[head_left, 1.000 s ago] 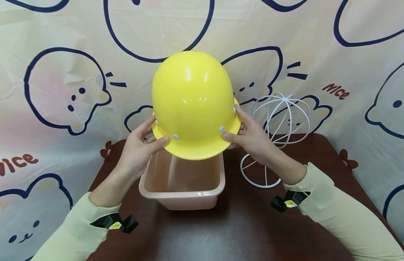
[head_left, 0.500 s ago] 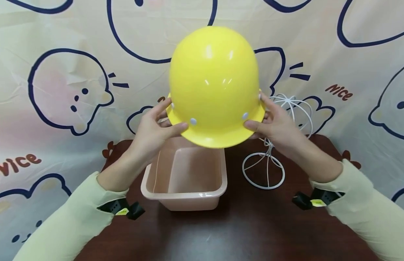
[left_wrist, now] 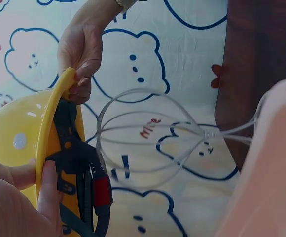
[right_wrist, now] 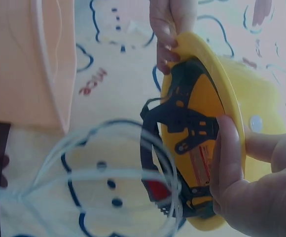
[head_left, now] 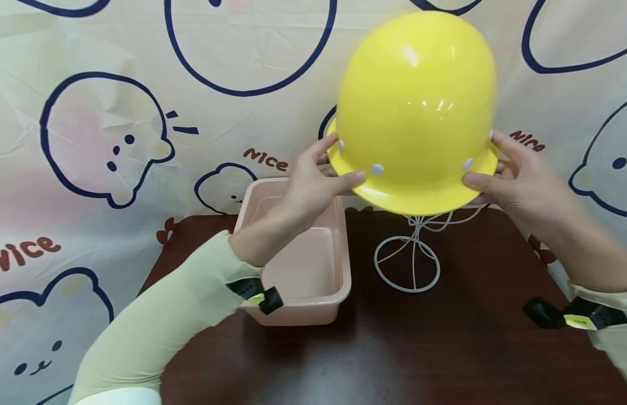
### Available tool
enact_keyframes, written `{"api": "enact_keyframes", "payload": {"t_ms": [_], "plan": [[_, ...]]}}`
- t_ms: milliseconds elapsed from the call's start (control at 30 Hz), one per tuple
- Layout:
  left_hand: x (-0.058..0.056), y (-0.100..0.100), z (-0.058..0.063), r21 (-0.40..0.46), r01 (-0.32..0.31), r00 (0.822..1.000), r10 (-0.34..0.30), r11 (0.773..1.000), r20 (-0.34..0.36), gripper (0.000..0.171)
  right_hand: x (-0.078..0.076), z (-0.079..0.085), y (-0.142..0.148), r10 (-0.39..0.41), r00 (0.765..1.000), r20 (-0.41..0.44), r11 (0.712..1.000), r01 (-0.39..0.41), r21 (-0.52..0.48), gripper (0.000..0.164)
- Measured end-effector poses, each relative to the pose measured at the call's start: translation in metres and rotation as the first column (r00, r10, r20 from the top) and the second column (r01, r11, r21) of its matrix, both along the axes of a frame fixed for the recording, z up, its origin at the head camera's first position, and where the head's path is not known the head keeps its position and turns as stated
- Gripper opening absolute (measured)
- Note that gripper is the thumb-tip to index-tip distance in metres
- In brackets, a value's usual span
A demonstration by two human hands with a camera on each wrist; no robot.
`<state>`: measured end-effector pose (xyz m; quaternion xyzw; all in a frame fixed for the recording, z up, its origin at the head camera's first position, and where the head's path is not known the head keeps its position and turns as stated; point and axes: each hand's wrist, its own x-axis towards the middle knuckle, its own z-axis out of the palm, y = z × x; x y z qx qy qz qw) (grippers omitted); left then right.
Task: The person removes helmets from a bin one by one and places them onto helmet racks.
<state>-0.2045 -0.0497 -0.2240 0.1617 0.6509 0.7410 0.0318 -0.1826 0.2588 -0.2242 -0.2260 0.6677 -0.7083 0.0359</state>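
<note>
A glossy yellow hard hat is held up in the air, dome upward, by both hands. My left hand pinches its brim on the left, thumb on top and fingers beneath. On the right side my right hand grips the brim the same way. The dark inner harness with a red patch shows in the wrist views. Directly below the hat in the head view stands a white wire stand with a ring base; its wire dome is mostly hidden there by the hat but shows in the left wrist view.
A pink plastic basin stands left of the wire stand, partly covered by my left forearm. Both rest on a dark brown table. A cartoon-print cloth hangs behind and at the sides.
Both hands have carried the hard hat up and to the right, from over the basin to above the wire stand. The grip on the brim looks the same; basin and stand stay put.
</note>
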Motion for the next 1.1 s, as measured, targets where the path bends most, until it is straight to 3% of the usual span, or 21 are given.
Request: {"api": "enact_keyframes", "payload": {"t_ms": [200,467,767,1100], "plan": [[-0.009,0.029,-0.008,-0.033,0.044,0.999,-0.044,0.998,0.016,0.084,-0.001,-0.012,0.03,-0.076,0.997,-0.013,0.993,0.077,0.086,0.072],[-0.018,0.051,-0.023,-0.066,0.09,0.996,-0.088,0.994,0.034,0.083,0.0,-0.036,0.054,-0.127,0.992,-0.001,0.983,0.126,0.131,0.076],[-0.018,0.062,-0.046,-0.168,0.042,0.995,-0.026,0.985,0.092,0.086,0.003,-0.068,0.065,-0.061,0.995,0.076,0.997,0.058,0.04,0.076],[-0.016,0.061,-0.069,-0.199,0.065,0.99,-0.037,0.978,0.138,0.087,0.007,-0.093,0.061,-0.057,0.995,0.082,0.998,0.055,0.027,0.077]]}}
